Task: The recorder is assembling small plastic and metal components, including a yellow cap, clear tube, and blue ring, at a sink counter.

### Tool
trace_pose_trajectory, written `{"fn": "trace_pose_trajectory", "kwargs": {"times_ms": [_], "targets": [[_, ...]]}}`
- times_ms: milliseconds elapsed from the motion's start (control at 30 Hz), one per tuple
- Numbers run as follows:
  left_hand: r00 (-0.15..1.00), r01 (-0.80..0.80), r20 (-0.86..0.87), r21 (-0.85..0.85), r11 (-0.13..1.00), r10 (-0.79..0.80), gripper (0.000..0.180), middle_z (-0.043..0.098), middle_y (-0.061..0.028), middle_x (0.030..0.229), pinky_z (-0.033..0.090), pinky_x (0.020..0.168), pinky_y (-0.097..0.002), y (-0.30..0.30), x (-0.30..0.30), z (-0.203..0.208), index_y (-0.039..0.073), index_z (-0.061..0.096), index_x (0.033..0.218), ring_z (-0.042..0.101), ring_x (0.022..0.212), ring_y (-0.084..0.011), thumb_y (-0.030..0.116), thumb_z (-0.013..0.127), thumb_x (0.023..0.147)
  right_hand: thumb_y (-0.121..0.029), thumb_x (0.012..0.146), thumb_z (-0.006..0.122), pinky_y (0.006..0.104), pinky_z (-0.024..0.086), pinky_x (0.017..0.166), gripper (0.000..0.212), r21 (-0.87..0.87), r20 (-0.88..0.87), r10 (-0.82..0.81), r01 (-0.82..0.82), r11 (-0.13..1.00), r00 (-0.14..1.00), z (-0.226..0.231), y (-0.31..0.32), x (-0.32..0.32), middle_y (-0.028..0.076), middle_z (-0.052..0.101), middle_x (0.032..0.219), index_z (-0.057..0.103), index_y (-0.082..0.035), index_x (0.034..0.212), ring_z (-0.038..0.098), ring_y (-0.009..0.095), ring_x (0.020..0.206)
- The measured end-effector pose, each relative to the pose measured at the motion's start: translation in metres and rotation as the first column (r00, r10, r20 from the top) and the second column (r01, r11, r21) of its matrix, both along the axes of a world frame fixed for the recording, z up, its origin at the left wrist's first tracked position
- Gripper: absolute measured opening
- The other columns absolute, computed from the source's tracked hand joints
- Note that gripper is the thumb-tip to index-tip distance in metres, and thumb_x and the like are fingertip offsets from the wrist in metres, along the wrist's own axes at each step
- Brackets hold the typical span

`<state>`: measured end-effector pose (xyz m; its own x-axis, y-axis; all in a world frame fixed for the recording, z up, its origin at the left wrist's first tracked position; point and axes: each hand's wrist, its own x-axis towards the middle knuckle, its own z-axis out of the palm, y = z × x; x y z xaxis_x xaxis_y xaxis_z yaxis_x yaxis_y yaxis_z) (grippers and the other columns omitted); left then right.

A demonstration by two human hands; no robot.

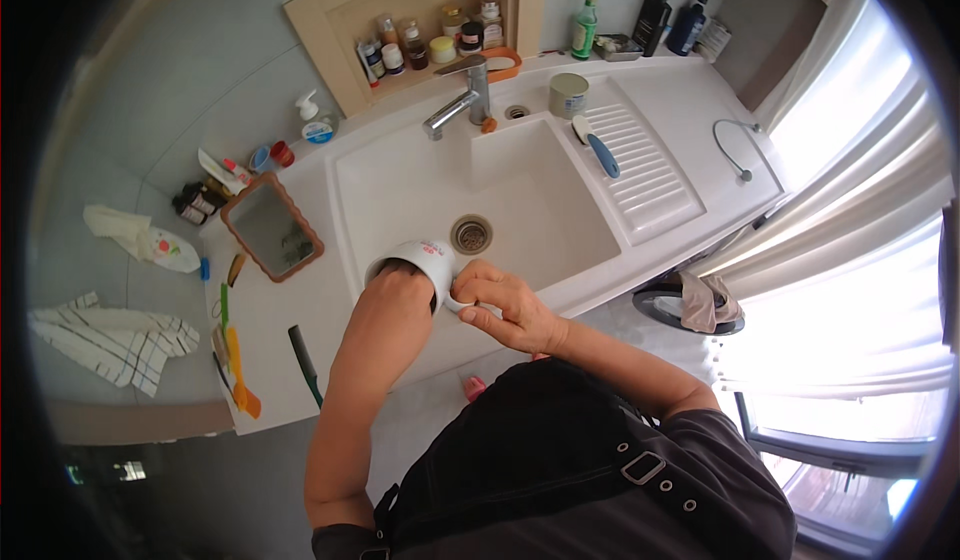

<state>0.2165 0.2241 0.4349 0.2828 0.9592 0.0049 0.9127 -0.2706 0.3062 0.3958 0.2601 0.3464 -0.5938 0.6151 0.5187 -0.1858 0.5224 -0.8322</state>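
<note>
White with red markings, a mug (428,258) is tipped on its side at the near edge of the white sink basin (400,185), just below the round metal drain (472,233); whether it touches the basin is unclear. The right hand (508,310) is clamped on the mug's handle, thumb and fingers together around it. The left hand (395,310) reaches into the mouth of the mug; its fingers are hidden inside, so I cannot tell whether they grip anything.

Behind the basin stands a chrome faucet (460,108). To its right, 1 blue-handled brush (603,156) lies on the ribbed drainboard (655,192), near a pale green canister (569,98). To the left of the basin, a brown-framed mirror (272,230) with a scalloped edge lies on the counter (275,325), and 1 black comb (304,363) rests nearer the person.
</note>
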Motion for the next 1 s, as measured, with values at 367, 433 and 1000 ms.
{"fn": "trace_pose_trajectory", "kwargs": {"times_ms": [367,433,1000], "targets": [[0.994,0.075,0.097,-0.251,0.965,-0.052,0.016,0.062,-0.0278,0.084,0.048,0.074,-0.048,0.016,0.003,-0.015,-0.009,0.057,0.083,0.061,0.081,-0.0423,-0.001,0.045,0.079,-0.015,0.091,0.058,0.037,0.043,0.074,0.014,-0.029,0.043,-0.037,0.038,0.999,0.998,-0.017,-0.004,0.012,0.012,0.052,0.092,0.055,-0.001,0.09,0.051,0.028,0.086],[0.994,0.084,0.09,-0.285,0.955,-0.06,0.017,0.062,-0.0276,0.086,0.048,0.075,-0.0481,0.02,0.003,-0.021,-0.009,0.057,0.084,0.061,0.082,-0.0423,-0.001,0.044,0.079,-0.015,0.091,0.059,0.0368,0.043,0.074,0.014,-0.039,0.035,-0.052,0.053,0.998,0.998,-0.021,-0.004,0.013,0.012,0.051,0.092,0.055,-0.001,0.09,0.051,0.028,0.086],[0.98,-0.052,0.182,-0.152,0.987,0.079,0.012,0.062,-0.0257,0.083,0.047,0.07,-0.0488,0.023,0.018,-0.03,-0.006,0.06,0.083,0.059,0.08,-0.0428,-0.003,0.052,0.075,-0.021,0.092,0.059,0.0397,0.044,0.08,0.019,-0.09,0.097,-0.108,0.117,0.989,0.989,-0.02,0.0,0.02,0.015,0.052,0.1,0.055,-0.003,0.094,0.051,0.031,0.094]]}}
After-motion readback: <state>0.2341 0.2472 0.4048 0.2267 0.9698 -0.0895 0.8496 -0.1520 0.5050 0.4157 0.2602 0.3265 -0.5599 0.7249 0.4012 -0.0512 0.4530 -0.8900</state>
